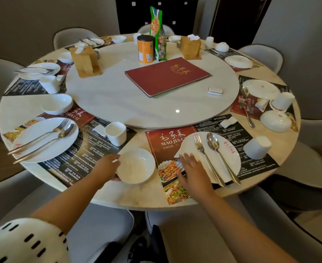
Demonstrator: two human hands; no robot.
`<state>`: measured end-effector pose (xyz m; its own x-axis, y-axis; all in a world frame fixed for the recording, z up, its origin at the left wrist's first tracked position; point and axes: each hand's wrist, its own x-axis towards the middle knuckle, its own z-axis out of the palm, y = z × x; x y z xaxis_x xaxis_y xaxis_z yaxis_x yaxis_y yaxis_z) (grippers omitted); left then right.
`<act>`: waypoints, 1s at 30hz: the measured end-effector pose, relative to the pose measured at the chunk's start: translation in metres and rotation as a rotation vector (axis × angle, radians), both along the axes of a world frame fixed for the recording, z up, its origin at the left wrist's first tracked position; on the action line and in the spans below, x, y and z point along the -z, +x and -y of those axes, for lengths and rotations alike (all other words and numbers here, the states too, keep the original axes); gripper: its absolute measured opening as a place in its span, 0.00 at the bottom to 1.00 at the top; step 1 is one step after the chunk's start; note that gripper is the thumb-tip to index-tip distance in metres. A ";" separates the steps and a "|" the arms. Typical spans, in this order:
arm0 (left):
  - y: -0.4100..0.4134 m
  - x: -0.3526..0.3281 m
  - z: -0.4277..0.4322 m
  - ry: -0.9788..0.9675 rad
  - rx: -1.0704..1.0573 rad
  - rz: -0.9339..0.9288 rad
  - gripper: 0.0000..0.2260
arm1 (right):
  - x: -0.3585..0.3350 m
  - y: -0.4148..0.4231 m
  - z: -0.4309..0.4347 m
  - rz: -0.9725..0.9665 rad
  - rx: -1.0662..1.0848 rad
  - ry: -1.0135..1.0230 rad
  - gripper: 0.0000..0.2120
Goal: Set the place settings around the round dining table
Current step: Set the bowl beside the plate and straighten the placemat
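The left hand [109, 168] grips the near-left rim of a small, round, glossy white ceramic bowl [136, 166], thumb over the lip and fingers [118, 179] curled under the near side, so the bowl lies directly beyond and to the right of those fingers. It sits on bare pale marble at the edge of the round dining table [133, 198], in the gap between two printed paper placemats.

The right hand [189, 168] lies spread and flat, palm down, its fingertips [184, 156] resting on the near-left rim of a round white ceramic dinner plate [230, 162]; it closes on nothing. The plate extends away to the right of those fingers, on the red-and-black glossy placemat [164, 147].

A polished steel fork [205, 154] and polished steel spoon [220, 154] lie side by side on the plate, long axes running from far-left to near-right, handles overhanging the near rim.

The bowl's proper spot probably lies beyond the plate, so the left hand, already holding it, is better placed. Glazed ware slips easily on smooth marble.
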<state>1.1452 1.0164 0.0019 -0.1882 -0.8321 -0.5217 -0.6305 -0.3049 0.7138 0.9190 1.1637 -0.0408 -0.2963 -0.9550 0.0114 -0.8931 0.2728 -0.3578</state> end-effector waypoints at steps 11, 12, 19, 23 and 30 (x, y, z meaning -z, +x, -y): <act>-0.091 -0.004 0.016 0.032 -0.103 -0.220 0.18 | 0.010 0.000 -0.010 -0.015 -0.019 0.094 0.32; -0.095 -0.002 0.018 0.027 -0.106 -0.216 0.18 | 0.011 0.000 -0.009 -0.032 -0.014 0.092 0.33; -0.107 0.005 0.028 -0.001 -0.117 -0.199 0.18 | 0.020 -0.004 -0.005 -0.093 -0.001 -0.003 0.32; -0.108 0.007 0.031 0.000 -0.121 -0.185 0.18 | 0.024 -0.003 -0.006 -0.177 0.002 0.024 0.41; -0.105 0.008 0.031 0.012 -0.110 -0.206 0.19 | 0.031 -0.002 -0.015 -0.221 -0.043 0.014 0.42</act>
